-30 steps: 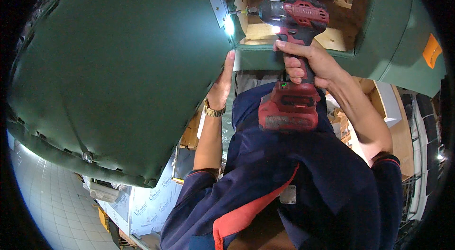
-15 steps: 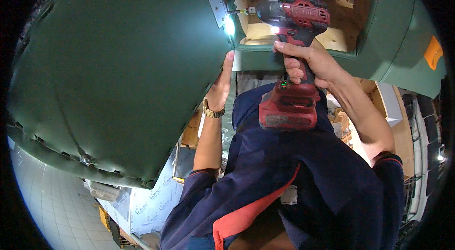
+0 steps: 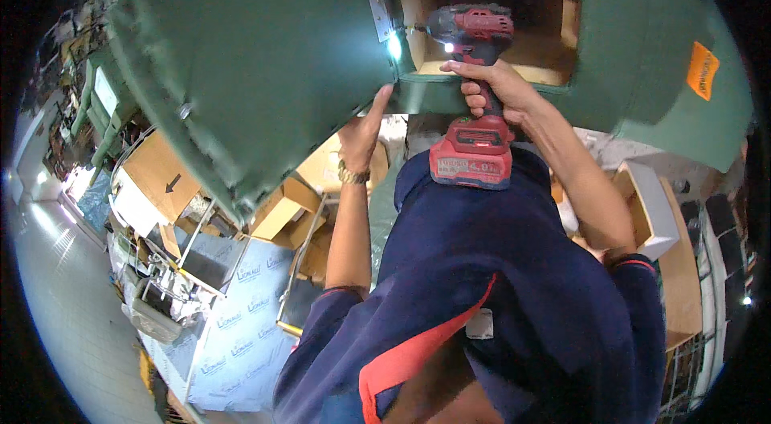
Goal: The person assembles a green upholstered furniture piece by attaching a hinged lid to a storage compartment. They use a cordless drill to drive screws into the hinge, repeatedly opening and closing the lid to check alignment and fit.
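Observation:
My right hand (image 3: 499, 92) is wrapped round the grip of a red and black cordless impact driver (image 3: 472, 152), its battery toward me. The driver points left, its lamp lit, with the bit at the edge of a metal hinge (image 3: 377, 10). That hinge joins a green upholstered panel (image 3: 265, 55) to a green padded frame (image 3: 634, 71) around a wooden compartment. My left hand (image 3: 363, 136), wearing a gold watch, holds the panel's lower right edge near the hinge. Its thumb points up along the edge; the other fingers are mostly hidden. Glare hides part of the hinge's lower end.
An orange tag (image 3: 702, 71) hangs on the frame at right. Below the panel stand cardboard boxes (image 3: 161, 175), a blue-white printed sheet (image 3: 245, 324) and a metal trolley frame. An open wooden box (image 3: 642, 207) lies right of my right arm. Tiled floor (image 3: 72, 303) shows at far left.
The view has shifted, so more of the room shows below and left of the panel, which appears higher and smaller. Both hands keep their places, with the driver's bit still at the hinge.

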`<action>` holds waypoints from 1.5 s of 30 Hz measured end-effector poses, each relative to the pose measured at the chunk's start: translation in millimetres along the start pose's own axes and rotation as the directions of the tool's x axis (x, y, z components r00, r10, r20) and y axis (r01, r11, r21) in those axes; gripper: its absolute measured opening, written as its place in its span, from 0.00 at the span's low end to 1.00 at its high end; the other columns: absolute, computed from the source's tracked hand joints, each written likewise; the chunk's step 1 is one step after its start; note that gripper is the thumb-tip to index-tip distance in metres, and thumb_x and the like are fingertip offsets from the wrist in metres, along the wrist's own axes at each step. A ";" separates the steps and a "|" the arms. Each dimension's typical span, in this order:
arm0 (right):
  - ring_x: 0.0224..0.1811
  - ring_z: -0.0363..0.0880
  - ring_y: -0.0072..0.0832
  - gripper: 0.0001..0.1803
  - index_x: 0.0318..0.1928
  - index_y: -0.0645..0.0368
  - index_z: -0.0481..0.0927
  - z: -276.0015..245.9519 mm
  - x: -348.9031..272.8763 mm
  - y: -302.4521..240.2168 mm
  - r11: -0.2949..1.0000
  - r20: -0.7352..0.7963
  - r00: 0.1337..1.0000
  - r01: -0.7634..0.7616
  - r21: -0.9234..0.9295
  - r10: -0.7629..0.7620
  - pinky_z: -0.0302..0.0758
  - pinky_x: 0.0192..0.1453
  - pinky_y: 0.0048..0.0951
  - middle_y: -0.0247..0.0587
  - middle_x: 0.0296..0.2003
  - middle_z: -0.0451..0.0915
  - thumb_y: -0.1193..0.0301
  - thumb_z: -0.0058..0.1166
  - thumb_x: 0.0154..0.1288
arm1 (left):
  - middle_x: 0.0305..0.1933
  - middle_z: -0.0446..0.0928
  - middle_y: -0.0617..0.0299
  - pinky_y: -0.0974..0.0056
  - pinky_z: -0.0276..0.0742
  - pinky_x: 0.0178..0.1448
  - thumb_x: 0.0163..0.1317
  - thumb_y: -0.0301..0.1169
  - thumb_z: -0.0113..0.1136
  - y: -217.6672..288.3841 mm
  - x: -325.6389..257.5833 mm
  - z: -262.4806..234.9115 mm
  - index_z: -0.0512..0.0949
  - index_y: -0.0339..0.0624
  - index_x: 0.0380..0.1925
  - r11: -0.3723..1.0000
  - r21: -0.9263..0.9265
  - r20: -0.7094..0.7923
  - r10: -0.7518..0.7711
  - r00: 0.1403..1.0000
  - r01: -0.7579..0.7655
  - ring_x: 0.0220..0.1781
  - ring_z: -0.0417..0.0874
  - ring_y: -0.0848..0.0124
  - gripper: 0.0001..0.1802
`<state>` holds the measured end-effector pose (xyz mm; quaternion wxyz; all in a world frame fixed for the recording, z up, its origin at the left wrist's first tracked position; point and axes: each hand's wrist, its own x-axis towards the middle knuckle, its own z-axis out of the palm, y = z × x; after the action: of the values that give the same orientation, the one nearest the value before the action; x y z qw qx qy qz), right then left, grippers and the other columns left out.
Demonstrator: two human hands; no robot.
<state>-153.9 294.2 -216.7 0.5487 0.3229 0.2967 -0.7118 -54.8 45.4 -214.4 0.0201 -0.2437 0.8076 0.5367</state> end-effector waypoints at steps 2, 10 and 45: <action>0.15 0.61 0.11 0.18 0.53 0.58 0.76 -6.2 -7.9 -3.1 1.000 0.013 0.999 0.029 0.005 -0.029 0.63 0.18 0.19 0.21 0.19 0.63 0.62 0.59 0.69 | 0.61 0.75 0.55 0.57 0.69 0.66 0.55 0.29 0.74 6.3 -6.7 -14.0 0.71 0.37 0.60 0.978 -0.176 -0.072 0.097 0.993 -0.109 0.61 0.76 0.62 0.32; 0.16 0.58 0.14 0.18 0.57 0.57 0.75 -52.3 -103.1 -26.2 0.909 0.045 0.908 0.418 -0.005 -0.417 0.60 0.20 0.21 0.22 0.18 0.58 0.61 0.51 0.74 | 0.59 0.75 0.54 0.51 0.69 0.66 0.64 0.31 0.64 73.8 -34.7 1.0 0.72 0.39 0.55 0.864 -0.438 -0.502 -0.004 0.865 -0.250 0.60 0.74 0.62 0.21; 0.31 0.66 0.19 0.15 0.55 0.60 0.72 -187.1 -178.4 -2.3 0.187 -0.239 0.050 0.783 -0.593 -0.970 0.67 0.40 0.25 0.28 0.27 0.68 0.72 0.53 0.70 | 0.37 0.75 0.54 0.54 0.79 0.44 0.56 0.31 0.62 126.6 73.6 289.1 0.76 0.40 0.32 0.421 0.372 0.457 0.693 0.558 -0.827 0.41 0.80 0.57 0.08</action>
<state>-97.3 545.2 -191.6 -0.0921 0.1767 0.6856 -0.7002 -238.5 310.1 -249.9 -0.0628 0.2328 0.9366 0.2543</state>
